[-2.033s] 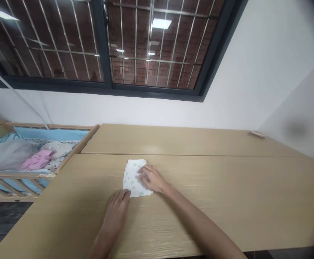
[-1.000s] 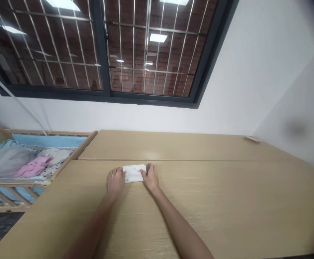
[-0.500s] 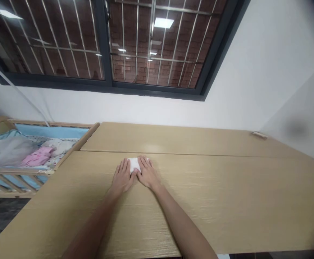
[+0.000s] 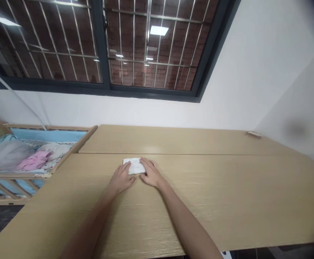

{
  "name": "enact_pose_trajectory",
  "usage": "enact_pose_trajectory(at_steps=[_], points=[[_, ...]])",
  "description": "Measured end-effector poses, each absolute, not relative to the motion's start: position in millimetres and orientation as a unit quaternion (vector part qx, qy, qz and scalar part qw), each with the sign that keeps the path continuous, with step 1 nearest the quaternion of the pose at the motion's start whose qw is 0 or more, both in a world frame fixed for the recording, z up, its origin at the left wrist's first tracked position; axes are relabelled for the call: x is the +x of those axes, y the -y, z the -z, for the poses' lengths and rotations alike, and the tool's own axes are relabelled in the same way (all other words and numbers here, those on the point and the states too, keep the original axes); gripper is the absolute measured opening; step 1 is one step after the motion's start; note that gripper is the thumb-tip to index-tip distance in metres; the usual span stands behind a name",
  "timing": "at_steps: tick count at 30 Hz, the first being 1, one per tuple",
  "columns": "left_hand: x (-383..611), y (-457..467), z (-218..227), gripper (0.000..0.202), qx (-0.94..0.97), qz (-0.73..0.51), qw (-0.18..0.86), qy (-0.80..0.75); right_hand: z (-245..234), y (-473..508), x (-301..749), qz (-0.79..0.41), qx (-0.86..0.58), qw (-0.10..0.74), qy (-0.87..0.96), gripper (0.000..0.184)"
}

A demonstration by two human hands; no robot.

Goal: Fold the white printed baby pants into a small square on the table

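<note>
Both of my hands have drawn back and apart a little since half a second ago, when they lay close together over the small folded cloth and hid most of it; more of its white top shows again. Largest before me is the tabletop (image 4: 227,201), pale wood grain, with a seam running across it just beyond the cloth, and it has not shifted against the wall apart from a slight bob of my head. To its left stands the wooden crib (image 4: 73,149), its rail meeting the tabletop's corner, with the pink garment (image 4: 32,160) and pale bedding lying in it as they did two seconds ago. My left hand (image 4: 121,178) rests flat on the wood, fingers spread, their tips on the near left edge of the cloth; its grip is open and closes on nothing. My right hand (image 4: 151,174) lies palm down as well, fingertips pressing the cloth's right edge, its grip likewise loose and open, holding nothing. The folded cloth (image 4: 134,166), white with a faint print, sits flat near the seam, between my two hands and touching both, much smaller than the wider rectangle it made two seconds ago. Far off at the right rear corner lies a small flat piece (image 4: 252,134), too small to make out.
</note>
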State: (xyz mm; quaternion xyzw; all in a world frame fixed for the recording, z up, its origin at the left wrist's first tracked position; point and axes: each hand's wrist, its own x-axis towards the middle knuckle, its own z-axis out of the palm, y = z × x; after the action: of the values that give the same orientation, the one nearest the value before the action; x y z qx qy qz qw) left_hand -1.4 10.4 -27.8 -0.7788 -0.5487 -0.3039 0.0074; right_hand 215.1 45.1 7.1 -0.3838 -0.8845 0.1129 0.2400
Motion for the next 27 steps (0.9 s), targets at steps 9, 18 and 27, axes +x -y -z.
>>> enact_pose_trajectory(at_steps=[9,18,27], points=[[-3.7,-8.4,-2.3,0.031,-0.748,0.357,-0.037,0.559,-11.4,-46.0,211.2,-0.157,-0.430,0.354,0.815,0.042],[4.5,7.0,-27.2,0.043,-0.691,0.404,-0.142,0.583,-72.3,-70.0,213.8,-0.416,-0.346,0.358,0.761,0.042],[19.5,15.4,-14.7,0.030,-0.666,0.322,-0.121,0.662,-64.5,-129.4,184.8,-0.350,-0.453,0.201,0.795,0.036]])
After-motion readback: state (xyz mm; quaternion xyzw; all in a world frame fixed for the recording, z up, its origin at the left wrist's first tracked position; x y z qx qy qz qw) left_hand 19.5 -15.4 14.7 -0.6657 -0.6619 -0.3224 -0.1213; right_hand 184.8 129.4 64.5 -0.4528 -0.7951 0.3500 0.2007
